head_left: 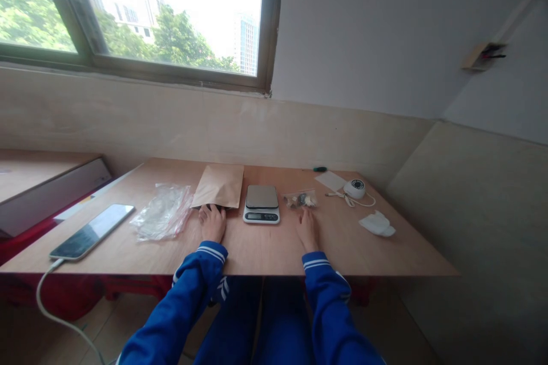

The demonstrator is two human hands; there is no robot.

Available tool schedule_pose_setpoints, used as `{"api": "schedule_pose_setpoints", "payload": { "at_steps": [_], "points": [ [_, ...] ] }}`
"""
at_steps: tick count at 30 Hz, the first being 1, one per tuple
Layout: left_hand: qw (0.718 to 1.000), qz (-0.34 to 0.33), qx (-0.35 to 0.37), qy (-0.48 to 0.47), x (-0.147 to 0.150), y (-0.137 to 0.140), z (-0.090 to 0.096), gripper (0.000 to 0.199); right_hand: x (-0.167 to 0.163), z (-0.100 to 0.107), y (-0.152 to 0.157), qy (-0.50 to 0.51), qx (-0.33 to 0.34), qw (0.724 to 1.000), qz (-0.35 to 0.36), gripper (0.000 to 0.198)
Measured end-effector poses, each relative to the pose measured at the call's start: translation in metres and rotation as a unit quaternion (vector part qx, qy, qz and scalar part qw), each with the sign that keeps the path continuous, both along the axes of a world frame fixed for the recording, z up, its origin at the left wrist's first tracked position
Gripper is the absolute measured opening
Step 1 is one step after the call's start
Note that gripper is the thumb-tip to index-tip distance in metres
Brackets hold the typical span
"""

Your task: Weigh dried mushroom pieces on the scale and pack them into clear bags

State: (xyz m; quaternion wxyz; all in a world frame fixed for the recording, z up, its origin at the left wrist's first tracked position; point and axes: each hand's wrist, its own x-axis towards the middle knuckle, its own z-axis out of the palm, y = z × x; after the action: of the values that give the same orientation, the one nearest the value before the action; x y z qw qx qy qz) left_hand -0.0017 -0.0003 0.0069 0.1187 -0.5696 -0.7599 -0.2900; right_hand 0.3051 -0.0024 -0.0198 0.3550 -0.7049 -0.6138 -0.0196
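On the table, my left hand (213,223) rests at the near edge of a brown paper bag (220,185). Its fingers are stretched out over that edge, where something dark shows; what lies inside is hidden. My right hand (307,230) lies on the tabletop with its fingers extended, the tips at or close to a small clear plastic bag (301,199) of small dark and pale parts. I cannot tell whether they touch it. Between both hands stands a white digital kitchen scale (262,203) with a bare grey weighing plate.
Clear plastic bags (162,212) lie left of the paper bag, beside a phone (92,232) with a cable. To the right are a white corded device (354,189), a white card (330,181), crumpled tissue (377,223) and a green object (319,169). The wooden table (261,256) meets a wall.
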Motion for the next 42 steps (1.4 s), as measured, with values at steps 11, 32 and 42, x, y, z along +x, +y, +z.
{"api": "schedule_pose_setpoints", "payload": {
  "at_steps": [11, 32, 42],
  "points": [
    [1.0, -0.007, 0.011, -0.024, 0.001, 0.0, -0.002, 0.057, 0.001, -0.001, -0.002, -0.004, 0.009, 1.0, 0.004, 0.039],
    [0.999, 0.026, -0.021, 0.002, 0.003, -0.005, 0.002, 0.056, 0.002, 0.001, -0.005, -0.015, 0.014, 1.0, 0.012, 0.035],
    [0.999, 0.037, -0.027, -0.022, 0.002, -0.013, 0.007, 0.056, 0.002, 0.001, -0.004, -0.01, 0.013, 1.0, 0.013, 0.036]
  ]
}}
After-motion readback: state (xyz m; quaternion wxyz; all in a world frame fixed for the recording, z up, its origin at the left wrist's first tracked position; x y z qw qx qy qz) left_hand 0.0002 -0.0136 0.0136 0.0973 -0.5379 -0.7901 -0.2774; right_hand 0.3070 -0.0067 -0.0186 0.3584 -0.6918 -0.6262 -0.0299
